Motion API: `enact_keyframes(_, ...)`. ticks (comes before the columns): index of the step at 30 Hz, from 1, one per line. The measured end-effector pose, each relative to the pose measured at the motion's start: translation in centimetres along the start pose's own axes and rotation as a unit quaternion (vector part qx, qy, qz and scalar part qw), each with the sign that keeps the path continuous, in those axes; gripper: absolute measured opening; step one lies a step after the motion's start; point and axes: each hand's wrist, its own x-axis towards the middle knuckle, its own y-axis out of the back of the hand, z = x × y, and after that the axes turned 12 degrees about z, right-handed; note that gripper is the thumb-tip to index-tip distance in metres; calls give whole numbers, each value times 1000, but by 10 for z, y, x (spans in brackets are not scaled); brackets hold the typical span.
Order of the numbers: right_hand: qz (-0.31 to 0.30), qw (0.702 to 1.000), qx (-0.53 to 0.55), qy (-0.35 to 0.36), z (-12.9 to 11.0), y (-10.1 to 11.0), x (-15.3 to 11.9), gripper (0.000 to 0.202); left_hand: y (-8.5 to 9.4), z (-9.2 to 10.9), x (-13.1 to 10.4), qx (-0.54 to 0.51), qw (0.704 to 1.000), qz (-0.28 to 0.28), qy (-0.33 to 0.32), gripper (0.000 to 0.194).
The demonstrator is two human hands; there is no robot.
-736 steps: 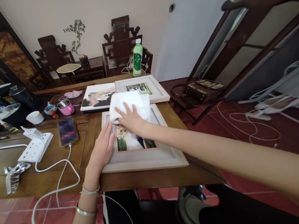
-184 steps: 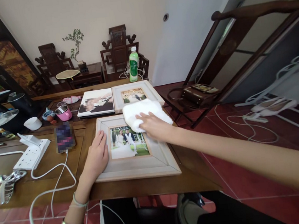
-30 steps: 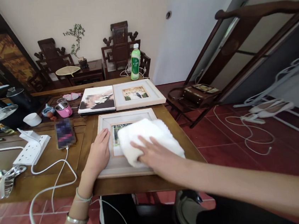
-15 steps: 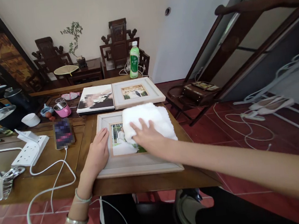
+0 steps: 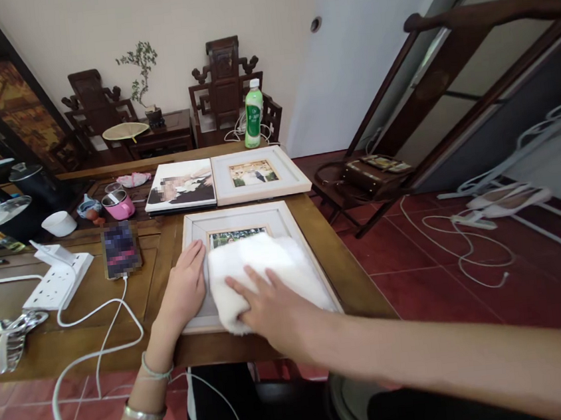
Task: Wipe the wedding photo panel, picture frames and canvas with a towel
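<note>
A white towel [image 5: 285, 256] lies folded over the lower picture frame [image 5: 274, 216] at the centre of the frame, covering most of its photo. The right hand [image 5: 276, 311] presses on the towel, grip wide, fingers spread. The left hand [image 5: 186, 288] rests along the picture frame's left edge, grip also wide, fingers extended together.

Below the picture frame, a narrow strip of the table [image 5: 361, 282] shows before its near edge; a wider wedge shows at right. The upper picture frame [image 5: 291, 177] sits just beyond, leaving little room, with a photo panel [image 5: 180, 184] close against its left side.

Counted, there are two picture frames, one photo panel, one towel and one green bottle [image 5: 254, 120] at the table's far edge. At left are one pink mug [image 5: 122, 206], one white cup [image 5: 59, 224], one power strip [image 5: 56, 285] and one silvery claw clip [image 5: 12, 344]. Two carved chairs [image 5: 225, 82] stand at upper left and upper centre; one folding chair [image 5: 464, 50] leans in at upper right.
</note>
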Motion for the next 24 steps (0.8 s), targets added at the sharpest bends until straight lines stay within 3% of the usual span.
enact_keyframes(7, 185, 971, -132, -67, 77, 3, 58, 42, -2, -3, -1, -14, 1000, 15, -14, 47)
enact_keyframes(10, 181, 970, -148, -69, 91, 5, 77, 42, -2, -4, -2, -24, 999, 20, -9, 47)
enact_keyframes(13, 118, 983, -122, -72, 78, 2, 80, 47, -2, -4, -1, -25, 999, 20, -7, 47)
enact_keyframes(17, 53, 991, -83, -94, 36, 2, 57, 46, -1, -1, -1, -16, 1000, 14, -9, 45)
enact_keyframes(21, -23, 999, -18, -37, -2, 21, 19, 57, 1, 2, 0, -11, 1000, 13, 1, 46)
enact_keyframes(24, -72, 996, 48, -2, -15, 39, -3, 56, 3, 3, 0, -12, 1000, 10, 3, 46)
